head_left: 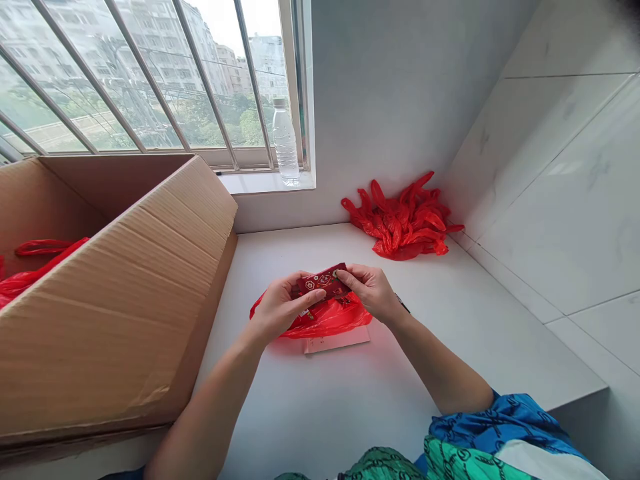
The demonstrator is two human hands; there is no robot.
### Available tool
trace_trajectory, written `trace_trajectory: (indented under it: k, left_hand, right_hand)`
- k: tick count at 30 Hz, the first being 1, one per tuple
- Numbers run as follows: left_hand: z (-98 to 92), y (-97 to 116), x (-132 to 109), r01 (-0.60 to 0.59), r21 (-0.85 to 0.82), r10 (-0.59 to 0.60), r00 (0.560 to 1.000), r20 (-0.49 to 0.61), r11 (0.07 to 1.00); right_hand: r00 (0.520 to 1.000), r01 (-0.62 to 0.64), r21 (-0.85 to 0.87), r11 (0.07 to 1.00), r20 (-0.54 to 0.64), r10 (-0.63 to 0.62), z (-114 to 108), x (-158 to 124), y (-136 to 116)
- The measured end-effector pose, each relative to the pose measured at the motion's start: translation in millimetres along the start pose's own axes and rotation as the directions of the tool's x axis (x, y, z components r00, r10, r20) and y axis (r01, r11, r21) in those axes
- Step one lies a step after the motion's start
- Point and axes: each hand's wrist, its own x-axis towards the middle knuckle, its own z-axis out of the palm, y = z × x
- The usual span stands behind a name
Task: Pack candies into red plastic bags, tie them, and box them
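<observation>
Between my two hands is a dark red packet (325, 283) printed with gold and white patterns, like a red envelope. My left hand (281, 305) grips its left end, thumb along the front. At the right end, my right hand (370, 288) pinches it between thumb and fingers. Right below lies a red plastic bag (345, 321), spread on the white counter, with more dark red printed pieces on it. A pale pink slip of paper (337, 341) with faint writing sticks out from under the bag's near edge.
A large open cardboard box (125, 320) with red bags inside stands at the left. Crumpled red plastic bags (400, 217) lie in the back right corner. A clear bottle (285, 147) stands on the sill by the barred window. Tiled wall borders the right.
</observation>
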Motion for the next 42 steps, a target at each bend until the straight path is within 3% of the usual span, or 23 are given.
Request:
trace_trajectory:
  k: [2,4,7,9,11,13,17,19,22,24,28,30,32,35,38,42]
  left_hand:
    - [-2.8,4,-1,-0.028,0.076,0.028,1.0,-0.007,0.997]
    - [-8.8,8,-3,-0.092,0.259,0.11,0.992,-0.056,0.961]
    - [-21.4,14,-4,-0.13,0.638,0.286,0.947,-0.147,0.759]
    - [-28.0,14,-5,-0.077,0.8,0.322,0.935,-0.15,0.595]
    - [-30.1,11,-3,-0.071,0.866,0.282,0.956,-0.082,0.495]
    - [-27.7,4,-1,-0.143,0.875,0.24,0.97,0.032,0.463]
    - [-19.5,-16,6,-0.271,0.852,0.182,0.961,0.209,0.449]
    - [-17.7,-23,7,-0.288,0.845,0.078,0.955,0.284,0.45]
    - [-17.1,-27,7,-0.277,0.834,-0.056,0.938,0.343,0.478]
    - [-16.7,-28,8,-0.247,0.83,-0.068,0.944,0.322,0.499]
    - [-16.3,-29,11,-0.142,0.875,-0.007,0.986,0.164,0.462]
    - [-16.4,-28,11,-0.121,0.885,0.039,0.992,0.116,0.45]
    - [-15.3,-23,10,-0.113,0.862,0.104,0.992,0.07,0.495]
    - [-10.3,-13,6,-0.106,0.721,0.151,0.988,0.002,0.685]
    - [-2.9,-7,4,-0.104,0.484,0.122,0.992,-0.007,0.869]
    - [2.6,-8,6,-0.125,0.305,0.144,0.989,-0.042,0.944]
  right_hand:
    - [0.999,-0.005,0.007,1.0,0.04,0.005,-3,1,3]
    - [0.997,-0.003,-0.026,1.0,0.075,0.005,-7,2,5]
    - [0.998,0.059,-0.288,0.956,0.025,-0.055,-14,2,8]
    - [0.996,0.092,-0.518,0.85,0.03,-0.089,-16,2,11]
    - [0.991,0.117,-0.688,0.716,0.124,-0.043,-15,2,15]
    - [0.978,0.126,-0.824,0.552,0.197,0.07,-13,2,22]
    - [0.957,0.095,-0.979,0.178,0.139,0.256,-10,2,36]
    - [0.949,0.087,-0.992,0.092,0.111,0.294,-9,2,42]
    - [0.945,0.063,-0.997,0.053,0.077,0.319,-7,3,48]
    - [0.941,0.045,-0.996,0.071,0.066,0.332,-6,4,49]
    - [0.935,0.05,-0.984,0.171,0.107,0.337,-16,5,37]
    - [0.944,0.048,-0.933,0.355,0.159,0.29,-25,4,27]
    - [0.956,0.028,-0.787,0.617,0.201,0.213,-33,3,18]
    - [0.947,-0.043,-0.458,0.888,0.265,0.182,-38,4,9]
    - [0.912,-0.11,-0.204,0.973,0.368,0.18,-35,4,6]
    - [0.901,-0.127,-0.085,0.988,0.408,0.151,-29,3,5]
